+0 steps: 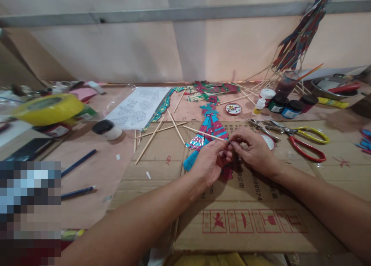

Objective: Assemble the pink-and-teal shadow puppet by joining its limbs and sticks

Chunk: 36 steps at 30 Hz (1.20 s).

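My left hand [213,161] is closed in a pinch on the right end of a thin wooden stick [203,133]. Fingertip to fingertip with it, my right hand [251,146] is pinched too; a small dark bit shows between the tips, too small to name. Under and behind the hands lies a blue and magenta painted cut-out figure [210,123] with small fasteners on it. Its lower part is partly hidden by my left hand. A second stick [176,129] touches the figure's left side.
Cardboard [153,196] covers the work surface. Red and yellow-handled scissors [307,148] and pliers [262,129] lie right, near paint jars [291,109] and a tin of small parts [233,109]. Left are a drawing sheet [139,105], a yellow tape roll [49,109] and a black-lidded jar [107,130].
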Each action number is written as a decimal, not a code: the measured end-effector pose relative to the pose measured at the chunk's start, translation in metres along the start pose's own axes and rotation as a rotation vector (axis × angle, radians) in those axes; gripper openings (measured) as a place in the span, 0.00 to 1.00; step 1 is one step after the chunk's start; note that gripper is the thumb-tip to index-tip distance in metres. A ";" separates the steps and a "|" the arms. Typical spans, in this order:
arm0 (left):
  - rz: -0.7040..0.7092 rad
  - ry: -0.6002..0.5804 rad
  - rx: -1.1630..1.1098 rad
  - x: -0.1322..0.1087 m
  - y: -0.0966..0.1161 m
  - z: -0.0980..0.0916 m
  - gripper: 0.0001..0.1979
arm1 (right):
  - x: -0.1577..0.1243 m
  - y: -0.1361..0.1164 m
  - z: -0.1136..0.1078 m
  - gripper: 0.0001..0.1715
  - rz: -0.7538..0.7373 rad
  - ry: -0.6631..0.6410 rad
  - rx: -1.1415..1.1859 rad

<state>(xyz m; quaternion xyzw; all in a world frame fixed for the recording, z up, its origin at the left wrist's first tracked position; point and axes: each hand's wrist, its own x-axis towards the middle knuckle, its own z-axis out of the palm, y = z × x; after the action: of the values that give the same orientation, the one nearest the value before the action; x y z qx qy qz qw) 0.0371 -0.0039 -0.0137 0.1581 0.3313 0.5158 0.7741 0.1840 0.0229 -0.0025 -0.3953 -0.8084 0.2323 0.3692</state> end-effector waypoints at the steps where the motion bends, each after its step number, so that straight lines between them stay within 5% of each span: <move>1: -0.004 0.002 -0.003 0.000 0.000 0.000 0.12 | 0.000 0.001 0.001 0.06 0.030 0.001 0.027; 18: 0.025 -0.007 0.044 -0.001 0.001 0.001 0.12 | 0.000 0.006 0.003 0.06 0.153 -0.047 0.141; 30: 0.047 -0.009 0.074 -0.003 0.003 0.001 0.11 | 0.003 0.002 -0.003 0.05 -0.003 -0.016 -0.100; 36: 0.071 0.008 0.083 -0.002 0.001 0.001 0.15 | 0.003 0.002 -0.002 0.04 0.032 -0.025 -0.050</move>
<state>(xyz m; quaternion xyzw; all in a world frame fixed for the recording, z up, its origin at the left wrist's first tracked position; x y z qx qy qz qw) 0.0371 -0.0057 -0.0116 0.1998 0.3495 0.5295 0.7467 0.1857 0.0263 -0.0012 -0.4145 -0.8120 0.2226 0.3452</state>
